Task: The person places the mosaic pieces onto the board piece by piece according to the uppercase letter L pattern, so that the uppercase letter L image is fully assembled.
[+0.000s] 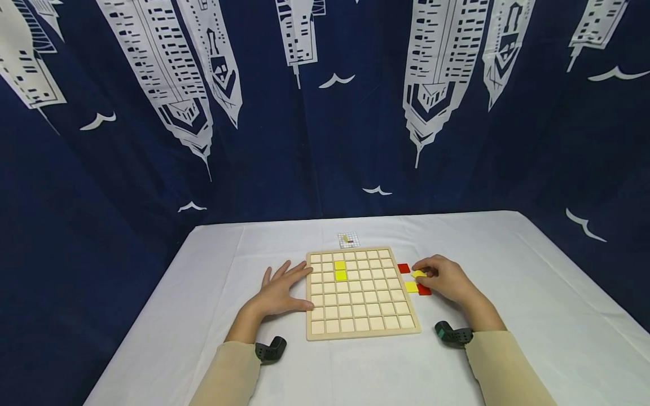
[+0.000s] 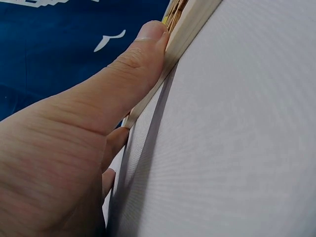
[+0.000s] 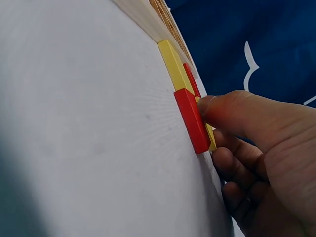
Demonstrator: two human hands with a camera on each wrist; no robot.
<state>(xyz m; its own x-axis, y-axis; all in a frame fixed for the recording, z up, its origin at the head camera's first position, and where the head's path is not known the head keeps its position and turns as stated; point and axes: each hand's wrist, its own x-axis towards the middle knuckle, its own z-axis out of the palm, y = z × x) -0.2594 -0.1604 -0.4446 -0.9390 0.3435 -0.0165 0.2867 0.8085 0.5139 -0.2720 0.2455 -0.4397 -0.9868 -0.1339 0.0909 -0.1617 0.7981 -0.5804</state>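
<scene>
A light wooden grid board (image 1: 363,335) lies on the white table, with two yellow tiles (image 1: 340,270) in one column near its upper left. My left hand (image 1: 278,293) has its fingers spread, index finger and thumb touching the board's left edge; the left wrist view shows the thumb (image 2: 133,64) against that edge. To the right of the board my right hand (image 1: 447,279) pinches a yellow tile (image 1: 418,274) between thumb and fingers. Close by lie a red tile (image 1: 403,268), a yellow tile (image 1: 411,287) and another red tile (image 1: 424,290), also seen in the right wrist view (image 3: 191,121).
A small printed grid card (image 1: 348,240) with coloured marks lies just beyond the board's far edge. The white cloth (image 1: 244,270) covers the table, and a dark blue curtain (image 1: 325,141) with white building prints hangs behind it.
</scene>
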